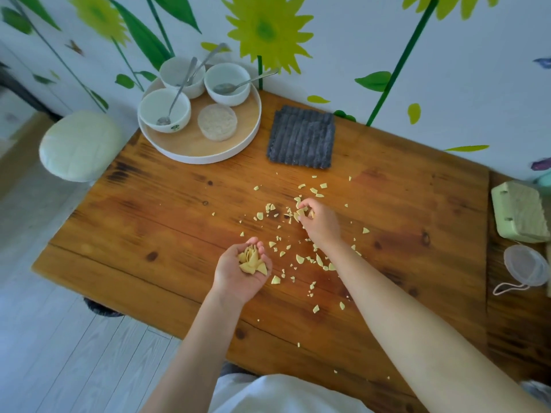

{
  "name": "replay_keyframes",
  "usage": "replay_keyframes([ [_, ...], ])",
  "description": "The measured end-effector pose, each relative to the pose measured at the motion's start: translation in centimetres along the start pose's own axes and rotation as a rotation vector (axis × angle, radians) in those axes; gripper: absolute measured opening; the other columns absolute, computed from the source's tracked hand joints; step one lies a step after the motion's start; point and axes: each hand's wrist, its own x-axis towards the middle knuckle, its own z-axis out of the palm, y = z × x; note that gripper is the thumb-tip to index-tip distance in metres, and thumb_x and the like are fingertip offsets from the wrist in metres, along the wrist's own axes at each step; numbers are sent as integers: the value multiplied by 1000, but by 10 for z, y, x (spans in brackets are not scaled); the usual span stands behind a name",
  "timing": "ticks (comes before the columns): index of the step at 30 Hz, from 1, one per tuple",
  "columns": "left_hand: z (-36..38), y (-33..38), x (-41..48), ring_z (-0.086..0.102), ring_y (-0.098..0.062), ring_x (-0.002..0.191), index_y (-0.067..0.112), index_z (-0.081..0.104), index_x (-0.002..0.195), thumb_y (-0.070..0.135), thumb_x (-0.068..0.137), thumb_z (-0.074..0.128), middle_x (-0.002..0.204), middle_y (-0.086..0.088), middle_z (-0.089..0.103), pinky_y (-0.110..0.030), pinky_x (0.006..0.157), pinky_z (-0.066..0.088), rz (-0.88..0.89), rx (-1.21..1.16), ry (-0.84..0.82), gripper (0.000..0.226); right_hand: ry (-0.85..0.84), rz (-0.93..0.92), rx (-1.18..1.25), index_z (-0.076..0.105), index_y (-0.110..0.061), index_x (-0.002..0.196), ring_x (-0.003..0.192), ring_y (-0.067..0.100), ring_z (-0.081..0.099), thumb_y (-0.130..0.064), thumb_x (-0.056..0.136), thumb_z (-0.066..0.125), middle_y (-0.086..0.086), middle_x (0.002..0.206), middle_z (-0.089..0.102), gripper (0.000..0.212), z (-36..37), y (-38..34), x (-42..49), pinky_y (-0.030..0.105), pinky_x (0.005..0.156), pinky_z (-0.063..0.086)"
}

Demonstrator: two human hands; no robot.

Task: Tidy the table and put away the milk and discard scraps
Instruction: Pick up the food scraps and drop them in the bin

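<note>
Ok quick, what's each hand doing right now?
Left hand: cupped palm-up, holding a pile of pale yellow broken scraps.
Right hand: pinching more pale yellow scraps off the brown wooden table.

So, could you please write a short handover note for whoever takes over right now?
Left hand: palm up and cupped, holding the collected scraps.
Right hand: fingers pinching a few loose scraps off the table.
Things: loose scraps lie scattered over the middle of the table. The tray with three bowls and the grey cloth sit at the far edge. No milk is in view.
Done: part of the scraps gathered.
Left: pick up the rest, discard them all, find and put away the milk, and tidy the table.
</note>
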Motion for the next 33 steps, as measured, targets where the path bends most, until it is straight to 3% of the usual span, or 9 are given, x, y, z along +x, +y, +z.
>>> replay_keyframes([
  [2,-1,-2,0,50,-13,61,6,58,86,7,92,37,71,-6,55,-20,57,43,16,-20,12,21,9,10,15,62,-16,105,63,5,47,-16,88,60,-9,81,57,17,2,2,2,17,49,32],
  [6,-4,-8,-1,51,-13,59,6,59,87,8,91,39,69,-6,57,-20,56,44,11,-42,26,21,8,41,36,60,-12,103,56,4,44,-15,87,62,-11,69,48,16,3,6,3,16,48,29],
  [10,-5,-15,-1,51,-13,58,6,59,83,8,91,38,68,-5,57,-21,53,45,17,-49,29,23,-30,51,6,59,-11,104,68,12,50,-18,88,61,-4,86,54,17,-1,8,3,23,54,35],
  [15,-2,-26,-6,51,-13,57,6,59,81,9,91,37,66,-6,57,-21,49,46,29,-62,25,24,-81,-35,-89,56,-11,91,50,9,48,-25,95,49,-8,56,46,16,-5,14,0,24,44,28],
  [19,-5,-31,-13,52,-13,54,6,59,81,9,92,37,63,-5,57,-20,47,47,57,-73,15,24,-60,-129,-201,57,-10,86,45,10,40,-22,97,43,-6,53,45,22,-6,18,-2,25,43,26],
  [22,-12,-32,-18,51,-12,55,7,59,81,9,91,38,63,-5,57,-20,49,46,62,-109,1,23,-79,85,231,49,-12,73,45,10,33,-17,95,40,-4,55,39,25,-12,3,-13,23,44,25],
  [27,-14,-31,-24,50,-12,58,8,59,80,10,91,38,65,-4,57,-20,56,44,95,-176,-59,24,-367,688,1666,40,-13,59,35,9,37,-16,95,32,-1,47,44,36,-18,-23,-55,15,34,29],
  [30,-12,-26,-26,52,-12,62,8,60,84,11,92,37,69,-4,57,-21,61,44,134,-220,-109,24,-373,794,1919,51,-7,63,47,17,56,-14,94,34,8,59,57,36,0,-43,-86,22,48,50],
  [33,-17,-18,-29,54,-13,66,9,62,89,12,93,37,73,-5,58,-21,64,46,170,-264,-105,26,-378,824,1953,62,-2,71,70,26,63,-12,92,35,15,73,64,35,17,-66,-107,37,69,57],
])
